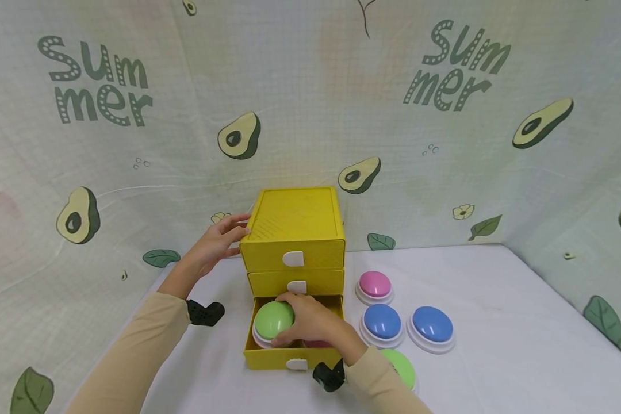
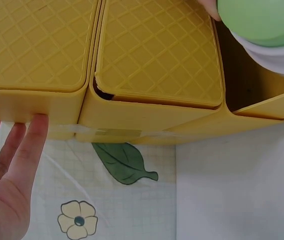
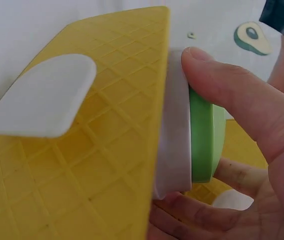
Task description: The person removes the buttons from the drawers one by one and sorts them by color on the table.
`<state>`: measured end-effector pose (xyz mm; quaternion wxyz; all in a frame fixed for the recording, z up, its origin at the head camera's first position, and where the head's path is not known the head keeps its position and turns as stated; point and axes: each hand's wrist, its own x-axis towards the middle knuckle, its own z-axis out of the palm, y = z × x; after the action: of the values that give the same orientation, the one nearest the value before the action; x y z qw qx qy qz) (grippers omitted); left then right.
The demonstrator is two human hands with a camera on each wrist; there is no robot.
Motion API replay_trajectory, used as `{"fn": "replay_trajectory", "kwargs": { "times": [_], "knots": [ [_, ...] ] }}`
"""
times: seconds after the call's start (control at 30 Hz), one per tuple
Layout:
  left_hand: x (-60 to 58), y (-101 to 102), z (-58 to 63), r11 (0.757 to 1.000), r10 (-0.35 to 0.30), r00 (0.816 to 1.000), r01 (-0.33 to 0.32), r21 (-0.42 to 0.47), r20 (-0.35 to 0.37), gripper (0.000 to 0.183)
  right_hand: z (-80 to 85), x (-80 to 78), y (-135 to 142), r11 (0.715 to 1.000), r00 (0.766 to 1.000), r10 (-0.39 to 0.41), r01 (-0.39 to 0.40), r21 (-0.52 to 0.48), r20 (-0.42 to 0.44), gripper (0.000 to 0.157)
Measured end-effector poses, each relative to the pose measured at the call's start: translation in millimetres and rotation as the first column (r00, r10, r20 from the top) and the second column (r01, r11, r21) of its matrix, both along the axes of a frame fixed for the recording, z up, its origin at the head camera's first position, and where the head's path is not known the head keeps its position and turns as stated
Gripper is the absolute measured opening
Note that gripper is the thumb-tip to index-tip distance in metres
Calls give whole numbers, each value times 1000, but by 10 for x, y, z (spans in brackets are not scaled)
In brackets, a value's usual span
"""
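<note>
A yellow three-drawer unit (image 1: pixel 297 215) stands on the table, its bottom drawer (image 1: pixel 266 360) pulled out. My right hand (image 1: pixel 315 322) grips a green push button (image 1: pixel 274 319) with a white base at the left part of that drawer. In the right wrist view the thumb lies on the white rim of the green button (image 3: pixel 202 142), with other fingers on its opposite side. Something pink shows low in the drawer, mostly hidden by the right hand. My left hand (image 1: pixel 212 247) rests its extended fingers against the unit's upper left side; those fingertips touch yellow plastic in the left wrist view.
Right of the unit, a pink button (image 1: pixel 375 284), two blue buttons, one nearer the unit (image 1: pixel 382 321) and one farther right (image 1: pixel 432 324), sit on the white table (image 1: pixel 497 322). A second green button (image 1: pixel 399 367) is partly behind the right sleeve. A printed cloth (image 1: pixel 300 86) hangs behind.
</note>
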<state>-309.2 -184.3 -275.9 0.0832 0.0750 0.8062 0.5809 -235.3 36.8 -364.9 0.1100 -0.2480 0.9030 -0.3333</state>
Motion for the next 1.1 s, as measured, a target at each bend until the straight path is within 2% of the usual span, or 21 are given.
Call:
{"fn": "replay_trajectory", "kwargs": {
  "times": [0.5, 0.83, 1.1],
  "knots": [
    [1, -3, -1, 1000, 2, 1000, -2, -7, 0, 54, 193, 137, 160, 995, 1000, -13, 12, -98, -10, 69],
    [22, -5, 18, 1000, 0, 1000, 0, -12, 5, 55, 276, 243, 384, 986, 998, 12, -22, -163, -65, 76],
    [18, 0, 25, 1000, -6, 1000, 6, -12, 9, 56, 316, 340, 656, 973, 998, -55, 45, -227, -37, 71]
  ]
}}
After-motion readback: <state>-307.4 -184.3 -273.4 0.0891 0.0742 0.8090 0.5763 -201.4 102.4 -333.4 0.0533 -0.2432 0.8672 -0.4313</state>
